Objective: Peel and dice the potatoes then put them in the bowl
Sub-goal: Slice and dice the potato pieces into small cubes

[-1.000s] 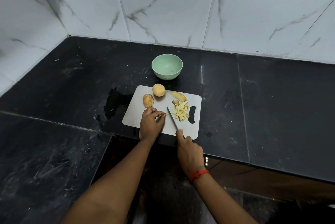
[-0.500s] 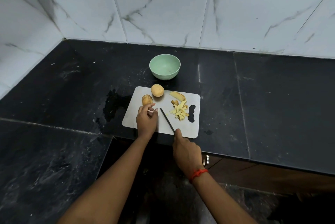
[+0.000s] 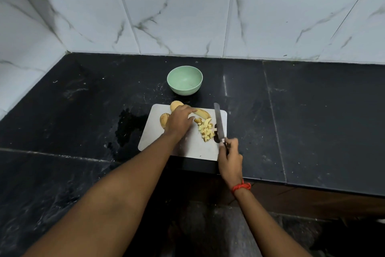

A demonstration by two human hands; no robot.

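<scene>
A white cutting board (image 3: 187, 146) lies on the black counter. On it are a pile of diced potato (image 3: 206, 129), a peeled potato wedge (image 3: 202, 113), a whole potato (image 3: 175, 105) at the far edge and another potato (image 3: 163, 119) at the left. My left hand (image 3: 179, 121) reaches over the board's middle, fingers stretched toward the wedge, holding nothing that I can see. My right hand (image 3: 230, 155) grips a knife (image 3: 219, 123) by its handle, blade pointing away over the board's right side. A pale green bowl (image 3: 185, 80) stands empty behind the board.
A wet patch (image 3: 129, 123) darkens the counter left of the board. White marble-patterned tiles (image 3: 187, 23) line the back and left walls. The counter's front edge (image 3: 270, 181) runs just below the board.
My left hand has moved from the board's near left up toward the potato wedge. My right hand swung the knife from the board's middle to its right side, blade pointing away.
</scene>
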